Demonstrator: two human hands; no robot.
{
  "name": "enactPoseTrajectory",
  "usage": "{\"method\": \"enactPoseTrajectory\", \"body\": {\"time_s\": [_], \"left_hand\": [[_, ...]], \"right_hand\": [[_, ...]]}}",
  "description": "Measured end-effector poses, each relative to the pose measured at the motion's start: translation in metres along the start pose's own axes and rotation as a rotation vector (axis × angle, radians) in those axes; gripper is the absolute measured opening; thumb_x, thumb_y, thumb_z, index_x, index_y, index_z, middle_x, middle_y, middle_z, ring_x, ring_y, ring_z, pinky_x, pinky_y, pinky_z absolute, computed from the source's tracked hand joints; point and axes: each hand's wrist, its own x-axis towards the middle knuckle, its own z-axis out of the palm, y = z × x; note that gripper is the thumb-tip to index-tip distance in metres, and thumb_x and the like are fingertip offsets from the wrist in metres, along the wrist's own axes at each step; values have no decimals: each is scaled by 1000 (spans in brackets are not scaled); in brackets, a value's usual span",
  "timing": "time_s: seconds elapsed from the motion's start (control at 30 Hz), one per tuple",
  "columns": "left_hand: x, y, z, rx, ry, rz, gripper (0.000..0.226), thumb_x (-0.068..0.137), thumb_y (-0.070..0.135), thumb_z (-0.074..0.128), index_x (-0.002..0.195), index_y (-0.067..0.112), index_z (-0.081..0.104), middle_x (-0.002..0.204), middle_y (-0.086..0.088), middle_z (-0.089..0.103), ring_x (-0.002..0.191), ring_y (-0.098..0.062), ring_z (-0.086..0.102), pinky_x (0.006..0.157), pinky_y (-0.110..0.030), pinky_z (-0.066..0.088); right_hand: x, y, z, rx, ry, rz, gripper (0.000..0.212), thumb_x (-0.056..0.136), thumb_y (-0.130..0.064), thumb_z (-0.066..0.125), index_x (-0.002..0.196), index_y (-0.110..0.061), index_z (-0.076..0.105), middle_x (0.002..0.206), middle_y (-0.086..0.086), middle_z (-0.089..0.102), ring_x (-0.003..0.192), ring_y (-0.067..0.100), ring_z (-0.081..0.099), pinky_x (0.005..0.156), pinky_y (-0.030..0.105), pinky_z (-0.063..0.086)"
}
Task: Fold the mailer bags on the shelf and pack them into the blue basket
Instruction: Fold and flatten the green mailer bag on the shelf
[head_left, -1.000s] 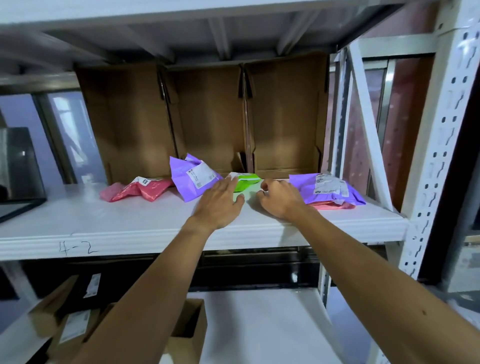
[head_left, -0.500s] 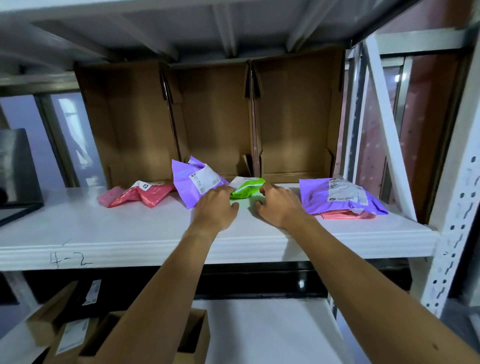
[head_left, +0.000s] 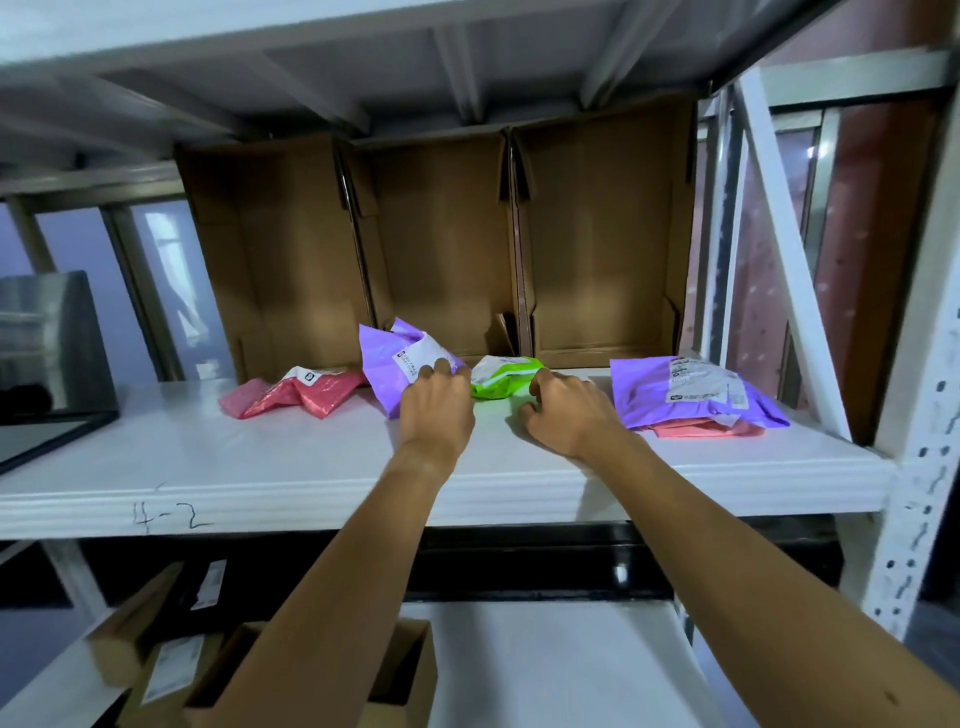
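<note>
On the shelf (head_left: 260, 457), the green mailer bag (head_left: 501, 383) lies crosswise between my hands: left hand (head_left: 436, 410) curled onto the purple mailer bag (head_left: 384, 364), right hand (head_left: 569, 415) loosely curled, touching the green end.

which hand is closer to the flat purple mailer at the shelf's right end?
Right. The right hand is at the green bag, just left of the flat purple mailer, apart from it. The left hand is farther left, fingers on the crumpled purple mailer.

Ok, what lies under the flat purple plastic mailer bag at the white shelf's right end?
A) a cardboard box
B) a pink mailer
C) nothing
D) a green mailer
B: a pink plastic mailer bag pokes out from beneath the flat purple plastic mailer bag.
</note>
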Motion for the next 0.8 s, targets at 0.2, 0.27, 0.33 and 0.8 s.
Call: {"method": "enactPoseTrajectory", "body": {"time_s": [0.2,0.27,0.33,0.8], "left_hand": [[-3,5,-7,109,69,128,31,92,4,52,118,15,65,116,-9,58,101,-30,61,60,-35,34],[-4,4,-11,77,98,182,29,88,0,53,110,13,67,109,-11,61,95,-31,64,58,-36,34],[-6,5,-14,22,122,269,19,84,-1,61,97,10,68,96,-11,62,84,-32,66,52,-34,35],[-20,13,-29,-318,267,277,50,90,63,44,106,18,58,100,-1,48,90,-20,53,57,-31,36]], "right_hand": [[-4,-1,-1,10,-35,7,39,90,-37,49,119,-11,56,125,17,63,113,37,58,86,37,44],[-2,-3,0,20,-32,14,43,90,-37,50,123,-11,55,126,18,62,115,38,57,88,38,44],[-2,-3,0,19,-27,37,47,91,-37,49,130,-9,50,127,19,61,116,39,57,90,39,45],[0,13,-16,562,112,401,54,97,-48,36,118,-9,67,127,21,62,120,38,54,100,42,41]]}}
